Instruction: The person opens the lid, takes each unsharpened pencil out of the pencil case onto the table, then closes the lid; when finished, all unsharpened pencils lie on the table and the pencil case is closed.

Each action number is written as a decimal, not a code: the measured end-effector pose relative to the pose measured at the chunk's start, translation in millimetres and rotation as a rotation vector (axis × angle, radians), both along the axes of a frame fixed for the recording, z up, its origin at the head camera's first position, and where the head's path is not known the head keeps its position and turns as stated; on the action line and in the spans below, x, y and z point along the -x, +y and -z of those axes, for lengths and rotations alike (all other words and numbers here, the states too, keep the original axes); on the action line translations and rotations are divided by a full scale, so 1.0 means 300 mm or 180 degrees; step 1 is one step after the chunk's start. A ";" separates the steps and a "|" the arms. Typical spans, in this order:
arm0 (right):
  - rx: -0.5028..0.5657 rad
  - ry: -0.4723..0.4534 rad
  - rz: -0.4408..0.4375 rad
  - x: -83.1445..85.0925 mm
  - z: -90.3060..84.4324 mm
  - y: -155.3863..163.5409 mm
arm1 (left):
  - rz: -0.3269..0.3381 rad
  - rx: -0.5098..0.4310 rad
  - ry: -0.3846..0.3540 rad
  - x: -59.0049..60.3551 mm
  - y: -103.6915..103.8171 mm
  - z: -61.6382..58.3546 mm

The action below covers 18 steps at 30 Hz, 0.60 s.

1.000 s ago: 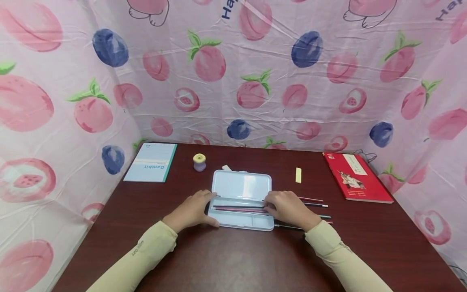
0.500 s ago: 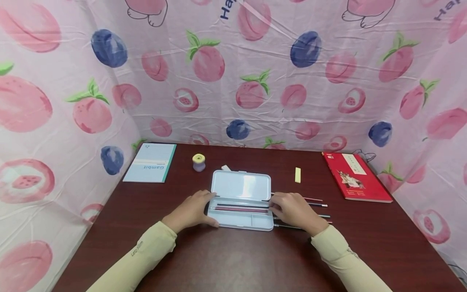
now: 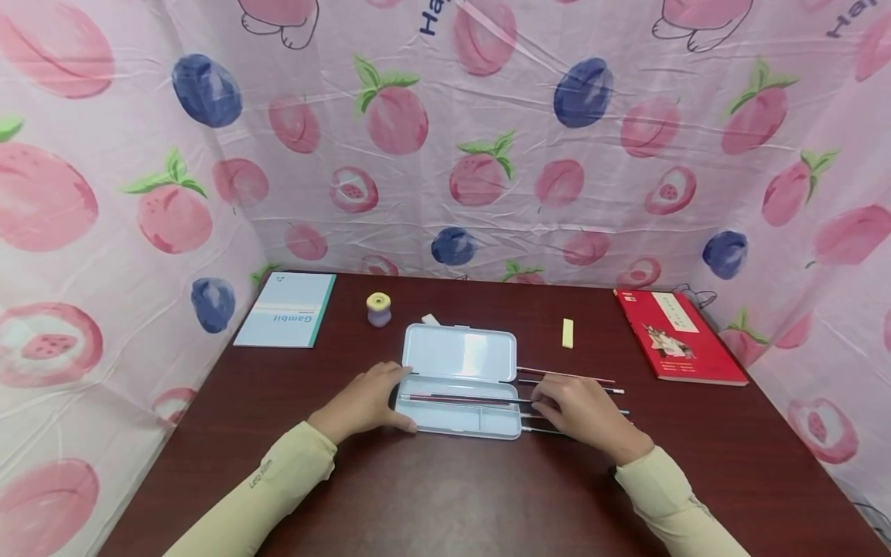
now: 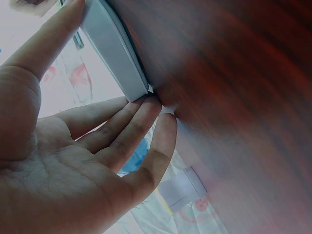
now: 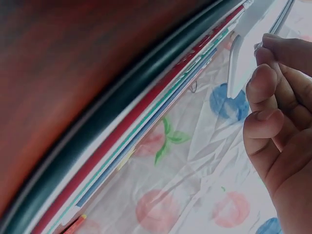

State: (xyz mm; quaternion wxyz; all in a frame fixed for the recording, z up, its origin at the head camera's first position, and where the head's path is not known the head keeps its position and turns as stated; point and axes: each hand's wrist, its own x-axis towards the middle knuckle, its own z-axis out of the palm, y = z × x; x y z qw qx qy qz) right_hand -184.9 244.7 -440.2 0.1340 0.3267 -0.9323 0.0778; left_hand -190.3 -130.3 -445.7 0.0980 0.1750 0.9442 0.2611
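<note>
Lying open mid-table, the pencil case [image 3: 459, 381] is steadied at its left end by the left hand [image 3: 365, 404], fingers straight and together; a dark pencil [image 3: 473, 399] across its tray is pinched by the right hand [image 3: 581, 408]

**Bystanders on my table**

From my feed, a light-blue notebook [image 3: 287, 309] lies at ten o'clock, with a yellow-topped purple sharpener [image 3: 379, 309] beside it. A yellow eraser [image 3: 568, 333] sits at one o'clock, a red book [image 3: 678, 337] at two. Fruit-print pink cloth [image 3: 487, 131] surrounds everything.
</note>
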 end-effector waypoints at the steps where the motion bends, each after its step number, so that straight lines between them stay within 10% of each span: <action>1: -0.0002 -0.0012 0.0019 -0.004 0.001 0.008 | 0.0001 -0.0003 -0.0004 0.000 0.000 0.000; 18: -0.0004 -0.0022 0.0141 -0.059 -0.004 0.112 | 0.0012 -0.0013 0.0010 0.002 -0.002 0.002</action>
